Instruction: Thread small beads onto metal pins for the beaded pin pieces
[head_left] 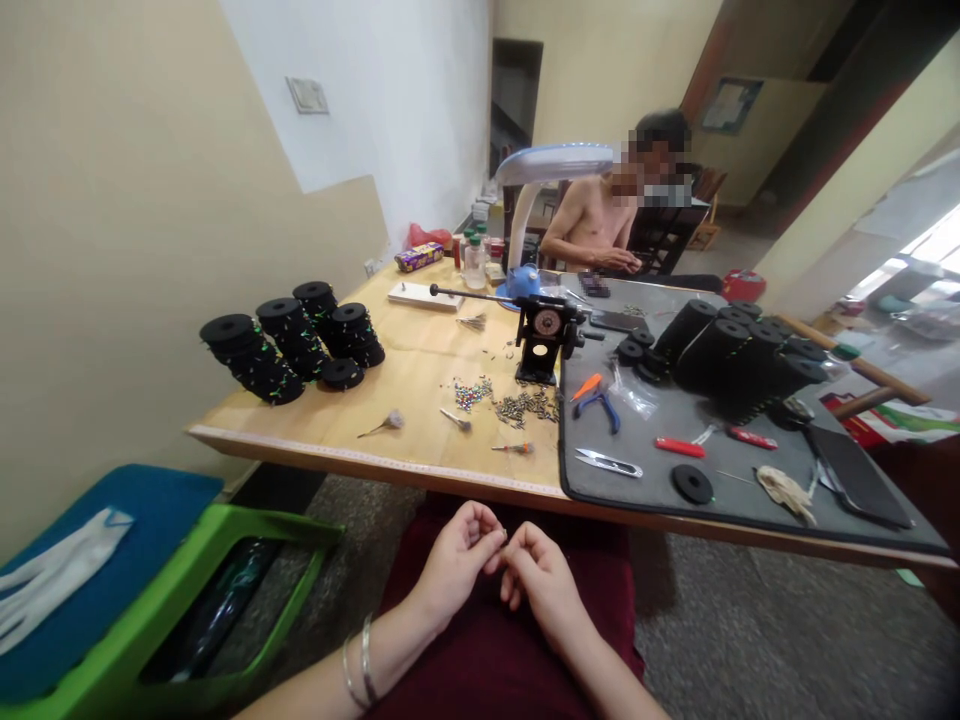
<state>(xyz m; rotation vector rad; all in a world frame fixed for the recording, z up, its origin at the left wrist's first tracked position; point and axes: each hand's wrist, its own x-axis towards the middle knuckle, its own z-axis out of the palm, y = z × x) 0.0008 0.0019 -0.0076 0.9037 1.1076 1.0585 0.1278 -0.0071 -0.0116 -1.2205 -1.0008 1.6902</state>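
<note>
Left hand (461,555) and right hand (541,572) curl, fingertips close above maroon cloth (472,650); whether they pinch anything I cannot tell, but slackened fingers could drop a tiny piece

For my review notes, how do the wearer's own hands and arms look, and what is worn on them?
The left hand and right hand are both ungloved, and no sleeves show. Two slim silvery bangles circle the left forearm near the wrist; none shows on the right.
</note>
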